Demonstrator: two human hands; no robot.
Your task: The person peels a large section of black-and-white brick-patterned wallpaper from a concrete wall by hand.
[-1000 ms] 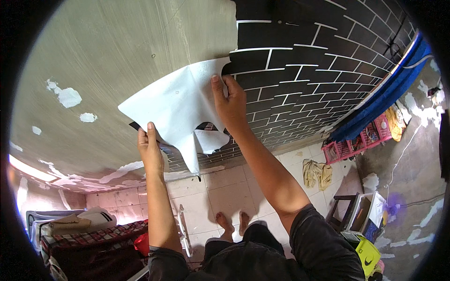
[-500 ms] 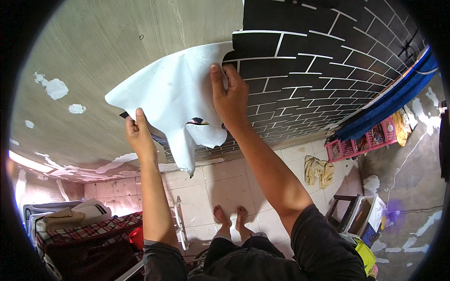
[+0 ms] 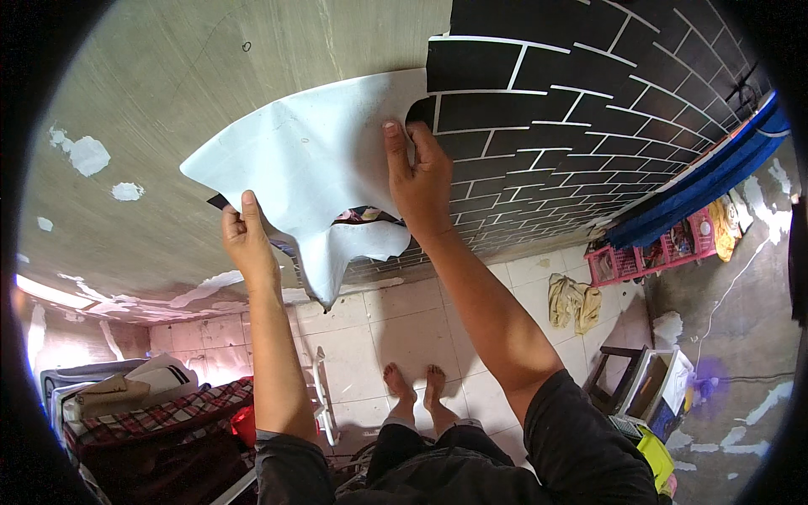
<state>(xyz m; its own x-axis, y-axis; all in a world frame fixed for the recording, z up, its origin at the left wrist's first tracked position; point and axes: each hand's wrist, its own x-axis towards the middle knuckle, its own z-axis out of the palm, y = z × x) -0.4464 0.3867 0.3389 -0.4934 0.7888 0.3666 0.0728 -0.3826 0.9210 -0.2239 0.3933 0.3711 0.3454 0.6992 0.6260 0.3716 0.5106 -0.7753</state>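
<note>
the white sheet [image 3: 316, 151] has shifted slightly nearer along the grey wall [image 3: 185, 76], so its far right corner now seems to meet the black brick-patterned covering [image 3: 543, 154]; your left hand [image 3: 252, 246] pinches its near left edge, your right hand [image 3: 423, 181] its right edge

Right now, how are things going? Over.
Left hand pinching white sheet's left edge. Right hand gripping its right edge. Sheet creased, drooping. Black brick-patterned wall covering beside right hand.
</note>
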